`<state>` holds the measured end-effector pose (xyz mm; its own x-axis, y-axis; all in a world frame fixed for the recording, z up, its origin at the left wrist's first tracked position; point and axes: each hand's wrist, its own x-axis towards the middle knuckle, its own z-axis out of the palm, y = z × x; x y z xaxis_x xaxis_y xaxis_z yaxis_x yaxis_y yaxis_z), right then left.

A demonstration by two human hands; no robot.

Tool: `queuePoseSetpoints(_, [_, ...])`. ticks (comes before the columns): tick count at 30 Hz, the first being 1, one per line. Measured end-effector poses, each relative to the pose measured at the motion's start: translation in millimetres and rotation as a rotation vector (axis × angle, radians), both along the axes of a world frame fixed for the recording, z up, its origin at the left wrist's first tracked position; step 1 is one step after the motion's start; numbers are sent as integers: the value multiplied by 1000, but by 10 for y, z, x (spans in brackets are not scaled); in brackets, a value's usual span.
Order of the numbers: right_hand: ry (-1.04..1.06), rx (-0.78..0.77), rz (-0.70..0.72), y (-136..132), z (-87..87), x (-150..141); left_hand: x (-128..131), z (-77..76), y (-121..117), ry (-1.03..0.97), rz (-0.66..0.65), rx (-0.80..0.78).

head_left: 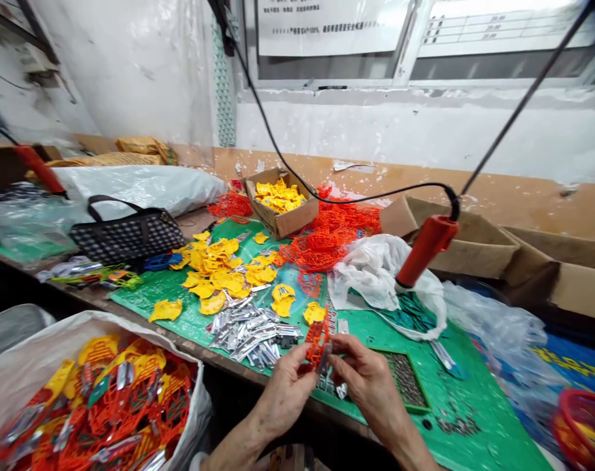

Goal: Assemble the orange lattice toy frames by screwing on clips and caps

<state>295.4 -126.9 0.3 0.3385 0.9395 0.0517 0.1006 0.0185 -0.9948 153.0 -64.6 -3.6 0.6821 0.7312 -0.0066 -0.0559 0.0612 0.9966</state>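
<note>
Orange lattice piece [318, 341] sits at the near edge of the desk [474, 405], pinched between both hands. Far left, near: white bag [27, 366] full of orange and yellow parts. Checked handbag [125, 234] behind it. Yellow pieces [214, 271] scattered on the green mat, silver strips [251, 330] just near of them. Left hand [285, 389] fingers clamped on the lattice piece; right hand [369, 386] fingers closed on its right side plus a small silver strip [325, 358]. Cardboard box [280, 203] of yellow parts far centre. Red-handled tool [425, 248] hangs on a cable right of the hands.
</note>
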Motion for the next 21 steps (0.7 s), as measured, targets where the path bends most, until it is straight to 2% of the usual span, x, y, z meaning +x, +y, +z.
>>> queuePoseSetpoints(3, [16, 30, -28, -32, -30, 52, -22, 35, -1, 103, 16, 91])
queuePoseSetpoints(6, [110, 14, 17, -55, -14, 119, -66, 58, 21, 184, 31, 200])
queuePoseSetpoints(11, [185, -47, 37, -57, 28, 152, -122, 45, 85, 332, 79, 453])
queuePoseSetpoints(16, [220, -88, 18, -64, -70, 94, -156, 69, 106, 560, 272, 795])
queuePoseSetpoints(18, [199, -104, 21, -73, -139, 83, -171, 93, 115, 564, 281, 815])
queuePoseSetpoints(21, [134, -129, 74, -66, -234, 111, -192, 109, 141, 479, 213, 652])
